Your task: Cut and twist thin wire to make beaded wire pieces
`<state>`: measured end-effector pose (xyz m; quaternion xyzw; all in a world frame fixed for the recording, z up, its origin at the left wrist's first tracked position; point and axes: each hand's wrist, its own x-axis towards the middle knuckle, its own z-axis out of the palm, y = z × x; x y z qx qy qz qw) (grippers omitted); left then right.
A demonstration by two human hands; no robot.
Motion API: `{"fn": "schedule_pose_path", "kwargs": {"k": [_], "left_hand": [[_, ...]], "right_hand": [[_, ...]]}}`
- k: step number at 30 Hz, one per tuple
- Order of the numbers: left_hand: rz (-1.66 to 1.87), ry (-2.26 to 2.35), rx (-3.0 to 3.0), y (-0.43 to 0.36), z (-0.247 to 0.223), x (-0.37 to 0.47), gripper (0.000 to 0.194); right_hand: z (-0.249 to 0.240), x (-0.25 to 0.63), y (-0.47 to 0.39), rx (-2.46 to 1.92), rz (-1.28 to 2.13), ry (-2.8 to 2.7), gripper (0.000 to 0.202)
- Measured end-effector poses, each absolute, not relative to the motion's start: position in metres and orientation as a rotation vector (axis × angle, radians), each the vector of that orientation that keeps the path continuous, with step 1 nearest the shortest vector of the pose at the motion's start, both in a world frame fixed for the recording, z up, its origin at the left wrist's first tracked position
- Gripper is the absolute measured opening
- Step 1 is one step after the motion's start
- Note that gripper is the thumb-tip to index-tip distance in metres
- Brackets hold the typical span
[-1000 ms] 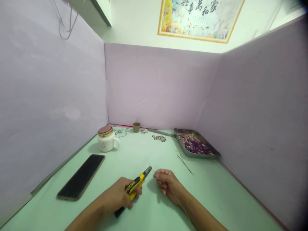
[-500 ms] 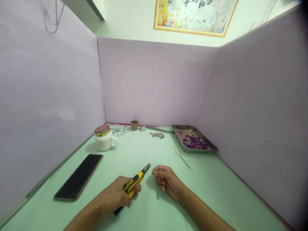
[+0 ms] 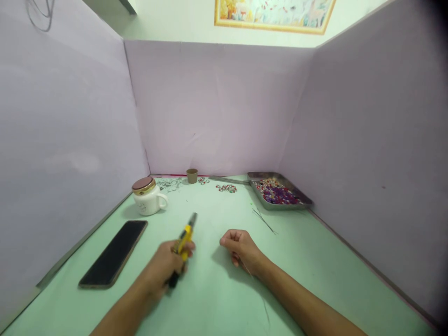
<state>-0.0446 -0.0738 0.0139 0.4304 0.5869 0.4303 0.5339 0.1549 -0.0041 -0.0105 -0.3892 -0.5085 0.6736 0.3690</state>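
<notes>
A pair of yellow-and-black pliers (image 3: 185, 239) is in my left hand (image 3: 171, 262), its metal jaws pointing up and away from me. The pliers and that hand are slightly blurred. To the right, my right hand (image 3: 241, 248) is closed in a pinch just above the table. A thin wire (image 3: 265, 308) trails from under this hand down toward the table's front. What lies between the fingertips is too fine to make out clearly. Beyond my right hand, several loose thin wires (image 3: 265, 221) lie on the green tabletop.
At left are a black phone (image 3: 114, 254) and a lidded white mug (image 3: 149, 201). Toward the back stand a small brown cup (image 3: 192, 176), tangled wire (image 3: 170, 185), beaded pieces (image 3: 227, 188) and a metal tray (image 3: 308, 203) of coloured beads. Pale panels (image 3: 217, 107) enclose three sides.
My left hand has moved left and up with the pliers, away from my right hand, and the pliers point more steeply. My right hand stays pinched. The view has tipped down slightly.
</notes>
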Motion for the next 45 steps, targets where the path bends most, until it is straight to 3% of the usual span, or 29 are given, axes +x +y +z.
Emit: {"fn": "schedule_pose_path", "kwargs": {"k": [3, 10, 19, 45], "left_hand": [[1.254, 1.427, 0.884, -0.074, 0.024, -0.053, 0.048], [0.88, 1.146, 1.031, -0.078, 0.031, -0.033, 0.057], [0.733, 1.305, 1.107, -0.058, 0.04, -0.004, 0.042], [0.679, 1.339, 1.468, -0.065, 0.032, -0.017, 0.032]], "right_hand": [[-0.011, 0.156, -0.004, -1.052, 1.664, -1.292, 0.021], [-0.014, 0.159, -0.009, -1.084, 1.576, -1.163, 0.021], [-0.014, 0.168, 0.017, -1.029, 1.554, -1.103, 0.023], [-0.012, 0.171, 0.005, -1.034, 1.56, -1.211, 0.02]]}}
